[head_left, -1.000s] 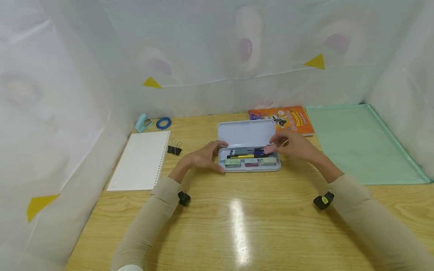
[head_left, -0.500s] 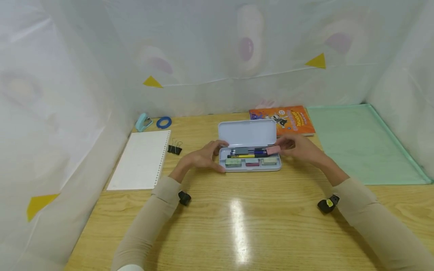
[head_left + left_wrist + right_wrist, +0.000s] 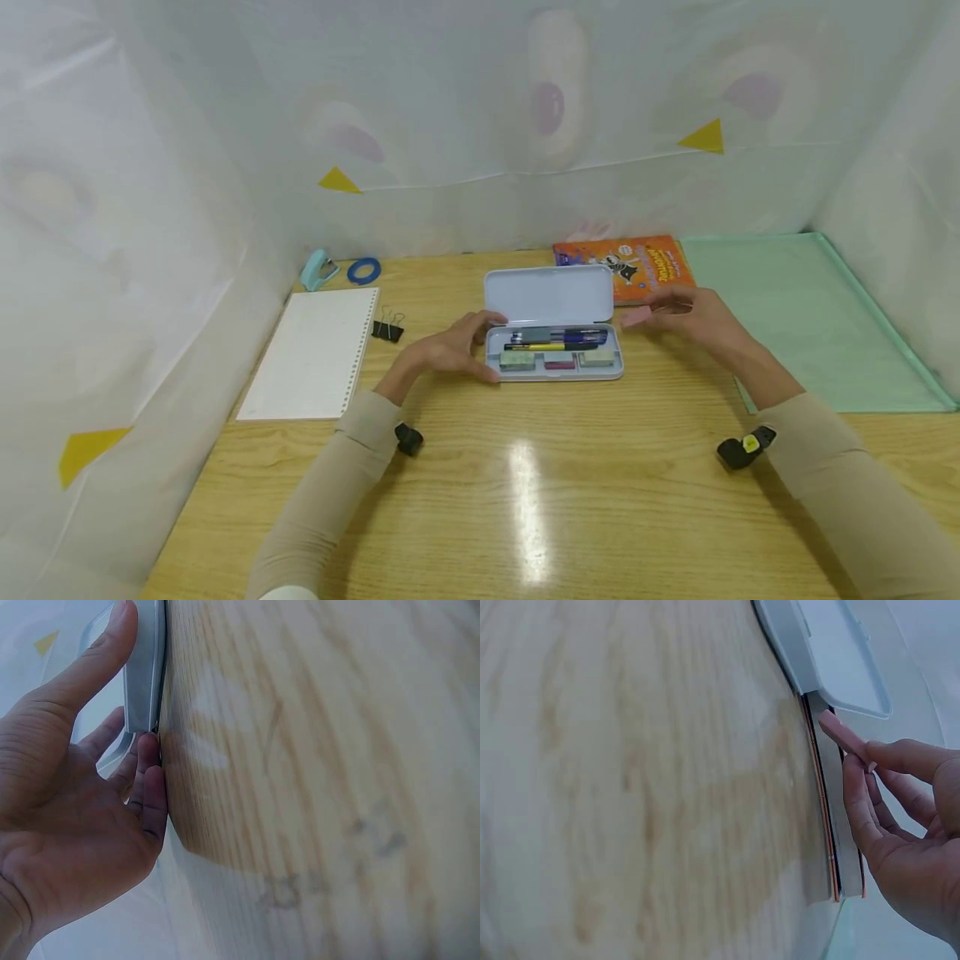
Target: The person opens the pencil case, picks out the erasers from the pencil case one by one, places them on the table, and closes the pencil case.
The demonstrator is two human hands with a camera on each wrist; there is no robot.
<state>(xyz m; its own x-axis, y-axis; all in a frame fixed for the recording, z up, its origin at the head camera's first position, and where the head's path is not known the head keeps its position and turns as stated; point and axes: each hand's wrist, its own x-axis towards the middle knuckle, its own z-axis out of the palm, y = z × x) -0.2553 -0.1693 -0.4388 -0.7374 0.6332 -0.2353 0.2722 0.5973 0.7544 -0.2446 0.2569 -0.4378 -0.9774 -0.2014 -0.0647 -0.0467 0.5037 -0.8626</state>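
Note:
A light-blue pencil case (image 3: 549, 297) stands open mid-table, its lid tipped back. Inside are blue pens (image 3: 583, 337), a yellow-and-black pen (image 3: 546, 347), and a front row holding a green block (image 3: 517, 361), a grey-and-red block (image 3: 558, 361) and a pale block (image 3: 596, 358). My left hand (image 3: 456, 346) grips the case's left end, thumb at the front and fingers behind. Just right of the case, my right hand (image 3: 693, 321) pinches a pink eraser (image 3: 637, 316) between thumb and forefinger. The right wrist view shows this eraser (image 3: 847, 740) raised off the table.
An orange book (image 3: 652, 267) lies behind the case, partly covered by the lid. At right is a green translucent mat or folder (image 3: 817, 325). On the left are a white notepad (image 3: 311, 354), a black binder clip (image 3: 387, 332), a blue ring (image 3: 363, 271) and a light-blue stapler (image 3: 318, 270).
My right hand has lifted the pink eraser from the case's back right part and carried it rightward, out past the case's edge. The left hand stays where it was on the case.

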